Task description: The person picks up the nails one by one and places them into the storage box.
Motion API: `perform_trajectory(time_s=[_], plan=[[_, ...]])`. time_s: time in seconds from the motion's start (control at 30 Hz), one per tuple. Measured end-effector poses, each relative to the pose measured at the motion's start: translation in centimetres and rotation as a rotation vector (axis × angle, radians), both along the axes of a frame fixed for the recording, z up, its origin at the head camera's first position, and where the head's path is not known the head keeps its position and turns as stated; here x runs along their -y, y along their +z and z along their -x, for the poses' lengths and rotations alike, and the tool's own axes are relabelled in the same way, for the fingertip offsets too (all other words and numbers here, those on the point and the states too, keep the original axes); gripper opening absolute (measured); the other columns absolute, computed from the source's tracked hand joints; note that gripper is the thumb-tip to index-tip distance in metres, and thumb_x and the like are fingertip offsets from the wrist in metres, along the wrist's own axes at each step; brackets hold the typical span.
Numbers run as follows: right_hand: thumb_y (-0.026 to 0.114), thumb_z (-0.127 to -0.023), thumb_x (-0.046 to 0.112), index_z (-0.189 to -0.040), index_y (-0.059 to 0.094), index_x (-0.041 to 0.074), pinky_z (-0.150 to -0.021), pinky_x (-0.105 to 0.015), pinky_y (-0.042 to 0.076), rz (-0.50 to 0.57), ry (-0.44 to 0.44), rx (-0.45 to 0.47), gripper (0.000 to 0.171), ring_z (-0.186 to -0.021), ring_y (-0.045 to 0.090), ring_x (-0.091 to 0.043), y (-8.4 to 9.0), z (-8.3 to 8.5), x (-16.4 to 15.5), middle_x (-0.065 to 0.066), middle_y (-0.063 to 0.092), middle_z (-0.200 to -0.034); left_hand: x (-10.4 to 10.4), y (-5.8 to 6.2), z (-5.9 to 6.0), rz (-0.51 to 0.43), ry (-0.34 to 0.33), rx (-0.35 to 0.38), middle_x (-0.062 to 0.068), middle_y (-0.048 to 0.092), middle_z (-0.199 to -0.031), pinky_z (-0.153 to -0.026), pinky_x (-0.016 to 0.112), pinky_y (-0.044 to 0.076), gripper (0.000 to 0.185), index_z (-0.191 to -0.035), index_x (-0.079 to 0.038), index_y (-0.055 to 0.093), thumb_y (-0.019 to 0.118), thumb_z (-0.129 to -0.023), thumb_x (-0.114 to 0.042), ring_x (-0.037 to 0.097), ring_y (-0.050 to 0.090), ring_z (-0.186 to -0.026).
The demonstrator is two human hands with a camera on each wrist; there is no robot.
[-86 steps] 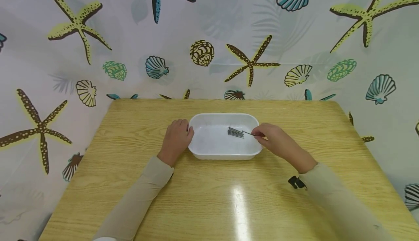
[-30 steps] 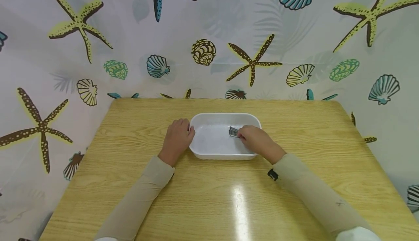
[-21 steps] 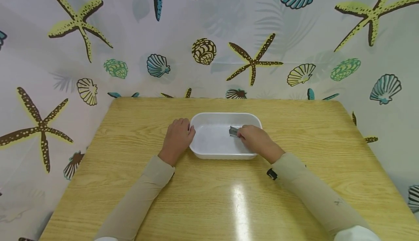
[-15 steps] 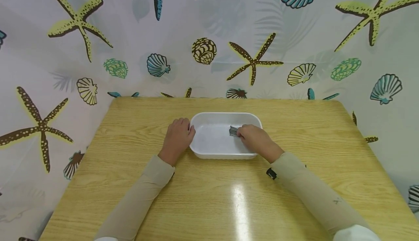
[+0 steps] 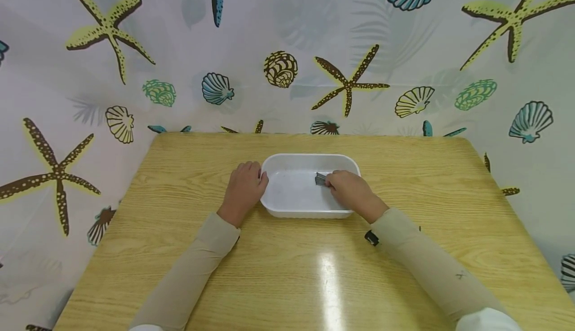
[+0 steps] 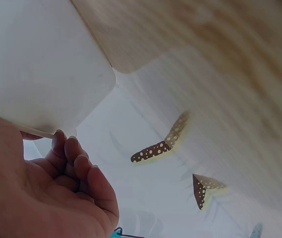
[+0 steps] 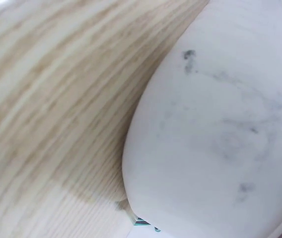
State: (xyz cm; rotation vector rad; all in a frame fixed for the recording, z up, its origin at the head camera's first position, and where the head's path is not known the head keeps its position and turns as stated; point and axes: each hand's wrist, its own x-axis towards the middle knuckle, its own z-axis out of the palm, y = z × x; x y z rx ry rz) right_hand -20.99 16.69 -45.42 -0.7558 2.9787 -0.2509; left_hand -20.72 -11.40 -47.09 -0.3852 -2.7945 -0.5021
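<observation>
A white plastic tub [image 5: 298, 214] with rounded corners stands on the wooden table. My left hand [image 5: 242, 191] grips its left end; in the left wrist view, the curled fingers [image 6: 99, 188] of that hand meet the rim. Inside the tub, towards the right, lies a small bundle of thin grey metal nails [image 5: 320, 179], their left ends showing. My right hand [image 5: 352, 192] reaches over the tub's right end, its curled fingers at the nails' right ends, which they hide. How many nails they hold is hidden. Only the tub's outer wall [image 7: 210, 129] fills much of the right wrist view.
The wooden table [image 5: 287, 266] extends around the tub, with a light reflection in front. A tiny dark thing [image 5: 420, 228] shows beside the right sleeve. Behind the table hangs a white cloth [image 5: 247, 46] printed with shells and starfish.
Earlier my right hand pinched a single nail at the tub's right edge; it has since moved left, down onto the bundle, and stayed there. My left hand has kept its grip.
</observation>
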Motion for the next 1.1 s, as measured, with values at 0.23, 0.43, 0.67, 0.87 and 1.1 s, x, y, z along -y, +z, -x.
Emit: perform_trajectory(time_s=[0.23, 0.43, 0.67, 0.87, 1.1], plan=[[0.058, -0.088, 0.006, -0.097, 0.068, 0.005, -0.077, -0.036, 0.049, -0.001, -0.022, 0.025, 0.013, -0.087, 0.061, -0.020, 0.06, 0.14, 0.11, -0.008, 0.066, -0.094, 0.02, -0.07, 0.05, 0.008, 0.000, 0.003, 0.002, 0.043, -0.068, -0.058, 0.033, 0.032, 0.024, -0.074, -0.010, 0.045, 0.046, -0.094, -0.025, 0.021, 0.039, -0.064], [0.059, -0.087, 0.005, -0.095, 0.068, 0.005, -0.075, -0.036, 0.049, 0.004, -0.031, 0.021, 0.013, -0.084, 0.061, -0.019, 0.17, 0.08, 0.19, -0.008, 0.065, -0.092, 0.08, -0.11, 0.07, 0.010, -0.008, -0.012, 0.002, 0.042, -0.067, -0.057, 0.033, 0.032, 0.025, -0.073, -0.010, 0.044, 0.046, -0.094, -0.024, 0.020, 0.039, -0.063], [0.058, -0.086, 0.004, -0.092, 0.068, 0.005, -0.072, -0.035, 0.049, 0.008, -0.041, 0.011, 0.012, -0.080, 0.060, -0.018, 0.33, 0.02, 0.29, -0.007, 0.065, -0.088, 0.06, 0.02, -0.03, 0.004, -0.017, -0.024, 0.003, 0.042, -0.067, -0.056, 0.033, 0.031, 0.025, -0.073, -0.010, 0.044, 0.045, -0.094, -0.024, 0.021, 0.039, -0.062], [0.058, -0.085, 0.003, -0.089, 0.068, 0.005, -0.069, -0.034, 0.049, 0.002, -0.036, -0.029, 0.011, -0.075, 0.060, -0.017, 0.36, -0.03, 0.32, -0.007, 0.065, -0.085, 0.01, 0.28, -0.13, -0.007, -0.018, -0.013, 0.003, 0.043, -0.067, -0.057, 0.034, 0.031, 0.025, -0.072, -0.010, 0.044, 0.046, -0.094, -0.023, 0.021, 0.039, -0.062], [0.058, -0.085, 0.003, -0.087, 0.068, 0.005, -0.067, -0.034, 0.049, 0.003, -0.041, -0.033, 0.010, -0.073, 0.059, -0.016, 0.39, -0.09, 0.33, -0.006, 0.064, -0.083, -0.01, 0.34, -0.10, -0.007, -0.008, 0.009, 0.003, 0.044, -0.069, -0.059, 0.034, 0.032, 0.024, -0.074, -0.010, 0.045, 0.046, -0.094, -0.024, 0.021, 0.040, -0.065]])
